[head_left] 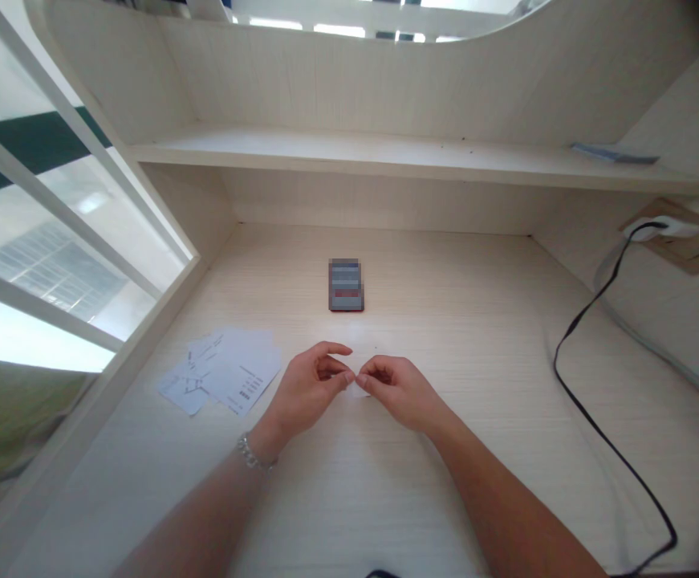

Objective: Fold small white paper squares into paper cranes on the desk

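Note:
My left hand [306, 392] and my right hand [400, 393] meet above the pale wood desk [445, 385]. Their fingertips pinch a small white paper slip [359, 387] from either side, and the fingers hide most of it. A loose pile of printed paper receipts [232, 371] lies just left of my left hand, not touching it. Straight ahead of my hands, a phone [346, 285] lies flat with its screen pixelated.
A black cable [590, 401] runs along the desk's right side up to a wall socket [656, 229]. A shelf [385, 152] spans the back, holding a small blue-grey item [617, 154]. A window [54, 225] borders the left. A metal bracelet [256, 453] circles my left wrist.

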{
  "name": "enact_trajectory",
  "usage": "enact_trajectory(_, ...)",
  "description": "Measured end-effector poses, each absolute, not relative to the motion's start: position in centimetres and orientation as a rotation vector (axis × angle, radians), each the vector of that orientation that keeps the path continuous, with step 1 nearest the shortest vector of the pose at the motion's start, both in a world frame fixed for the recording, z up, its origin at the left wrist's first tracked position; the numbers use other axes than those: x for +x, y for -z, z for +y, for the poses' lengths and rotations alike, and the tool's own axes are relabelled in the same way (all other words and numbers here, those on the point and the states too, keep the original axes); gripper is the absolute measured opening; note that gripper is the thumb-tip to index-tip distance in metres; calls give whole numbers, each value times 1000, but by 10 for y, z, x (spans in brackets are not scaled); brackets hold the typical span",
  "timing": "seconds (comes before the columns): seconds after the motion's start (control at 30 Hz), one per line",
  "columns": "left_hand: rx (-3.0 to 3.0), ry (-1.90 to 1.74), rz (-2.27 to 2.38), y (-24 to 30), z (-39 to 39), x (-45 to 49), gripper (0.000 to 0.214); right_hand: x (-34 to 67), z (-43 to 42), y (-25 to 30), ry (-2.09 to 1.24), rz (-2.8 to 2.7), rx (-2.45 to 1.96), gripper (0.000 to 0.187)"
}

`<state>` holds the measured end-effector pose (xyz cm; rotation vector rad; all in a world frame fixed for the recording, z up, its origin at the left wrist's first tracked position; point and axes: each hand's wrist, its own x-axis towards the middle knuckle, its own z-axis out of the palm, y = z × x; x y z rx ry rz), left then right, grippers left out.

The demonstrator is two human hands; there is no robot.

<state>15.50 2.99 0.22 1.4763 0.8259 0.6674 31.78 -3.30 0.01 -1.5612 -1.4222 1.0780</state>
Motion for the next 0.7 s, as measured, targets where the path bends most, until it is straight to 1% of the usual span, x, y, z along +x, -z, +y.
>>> enact_trajectory(0.1,1406,-733,844,-3,28,159,32,316,-31,2,-1033,-1261,-1500,18)
enact_trajectory(0.23,1482,-679,818,-3,22,164,21,312,-28,6,-988,-1076,-1390,21)
enact_trajectory(0.37,1542,-745,867,-2,21,166,16,310,-26,7,-981,-1004,-1348,21)
enact_trajectory(0.6,1368,-796,903,-5,27,164,15,309,-27,8,-1144,-1077,-1351,15)
enact_trajectory(0.7,1316,-791,888,-3,27,163,19,309,-27,6,-1230,-1083,-1334,19)
